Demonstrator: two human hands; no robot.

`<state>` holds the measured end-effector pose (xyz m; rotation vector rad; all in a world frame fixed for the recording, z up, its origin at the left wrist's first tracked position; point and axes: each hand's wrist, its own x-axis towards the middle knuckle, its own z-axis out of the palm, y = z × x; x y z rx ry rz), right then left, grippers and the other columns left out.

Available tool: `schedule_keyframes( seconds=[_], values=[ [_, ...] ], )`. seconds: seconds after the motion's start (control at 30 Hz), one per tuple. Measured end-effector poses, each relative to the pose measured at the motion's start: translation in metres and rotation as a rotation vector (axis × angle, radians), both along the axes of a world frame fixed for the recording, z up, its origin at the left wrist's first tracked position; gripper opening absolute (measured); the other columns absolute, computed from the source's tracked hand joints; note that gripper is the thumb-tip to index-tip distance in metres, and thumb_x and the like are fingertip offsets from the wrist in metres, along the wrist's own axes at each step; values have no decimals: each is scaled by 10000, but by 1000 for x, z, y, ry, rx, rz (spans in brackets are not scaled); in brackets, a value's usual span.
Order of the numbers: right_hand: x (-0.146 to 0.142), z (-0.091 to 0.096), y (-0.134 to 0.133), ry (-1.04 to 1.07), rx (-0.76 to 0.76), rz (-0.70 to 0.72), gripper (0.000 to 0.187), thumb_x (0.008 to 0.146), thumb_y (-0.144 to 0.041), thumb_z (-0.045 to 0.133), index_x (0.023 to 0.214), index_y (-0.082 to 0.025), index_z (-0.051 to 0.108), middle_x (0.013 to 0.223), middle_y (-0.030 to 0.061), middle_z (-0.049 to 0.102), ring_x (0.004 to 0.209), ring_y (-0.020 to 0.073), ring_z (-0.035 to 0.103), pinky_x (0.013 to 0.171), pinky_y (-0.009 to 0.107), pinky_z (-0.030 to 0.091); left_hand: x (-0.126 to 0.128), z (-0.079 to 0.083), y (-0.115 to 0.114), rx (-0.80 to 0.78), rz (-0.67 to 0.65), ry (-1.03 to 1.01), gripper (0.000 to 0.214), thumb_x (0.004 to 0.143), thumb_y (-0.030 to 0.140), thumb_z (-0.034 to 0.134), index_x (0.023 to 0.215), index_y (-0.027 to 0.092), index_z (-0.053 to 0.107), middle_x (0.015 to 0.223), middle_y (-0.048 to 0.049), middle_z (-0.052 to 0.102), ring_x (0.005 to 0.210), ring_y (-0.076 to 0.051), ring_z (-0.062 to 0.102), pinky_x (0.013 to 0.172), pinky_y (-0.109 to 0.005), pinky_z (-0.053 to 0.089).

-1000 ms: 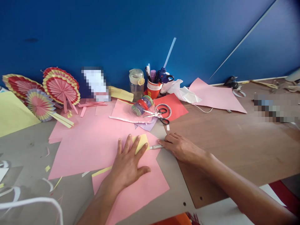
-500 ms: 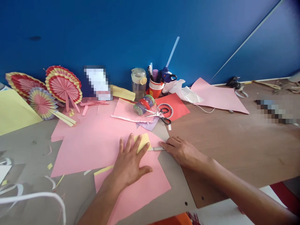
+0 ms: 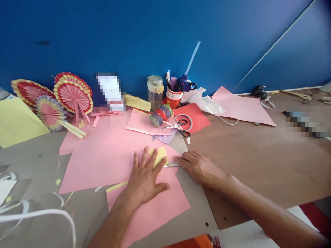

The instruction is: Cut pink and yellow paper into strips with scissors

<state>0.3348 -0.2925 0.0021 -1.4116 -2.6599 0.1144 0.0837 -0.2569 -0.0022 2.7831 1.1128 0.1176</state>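
My left hand (image 3: 144, 181) lies flat with its fingers spread over pink paper (image 3: 170, 201). Under its fingertips is a piece of yellow paper (image 3: 161, 155). My right hand (image 3: 198, 167) is closed around a light grey utility knife (image 3: 172, 164), whose blade end points left and reaches the lower right corner of the yellow piece. Part of the knife's handle is hidden inside the right hand. A larger pink sheet (image 3: 98, 162) spreads out to the left, and a yellow strip (image 3: 116, 186) shows along the edge of the pink paper beside my left wrist.
Black-handled scissors (image 3: 184, 132), a tape roll (image 3: 190, 120) and a ribbon-wound jar (image 3: 155, 119) lie beyond my hands. Behind them stand a clear bottle (image 3: 155, 94) and a red cup (image 3: 172, 99) of tools. Folded paper fans (image 3: 73, 93) lean at the left, near a yellow sheet (image 3: 20, 122).
The whole view has shifted slightly, so everything appears a little further right. The knife tip has moved slightly left along the yellow paper's lower edge; my left hand stays pressed down.
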Motion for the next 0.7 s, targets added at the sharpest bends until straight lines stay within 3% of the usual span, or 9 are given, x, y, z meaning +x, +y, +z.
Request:
schedule_keyframes(
  seconds=[0.7],
  values=[
    [-26, 5, -4, -34, -35, -19, 405, 858, -70, 414, 1244, -120, 526, 917, 94, 578, 807, 200, 527, 728, 320, 411, 0, 1, -1, -1, 5, -14, 803, 751, 725, 503, 1426, 307, 381, 1558, -100, 243, 1416, -450, 78, 1046, -723, 117]
  ],
)
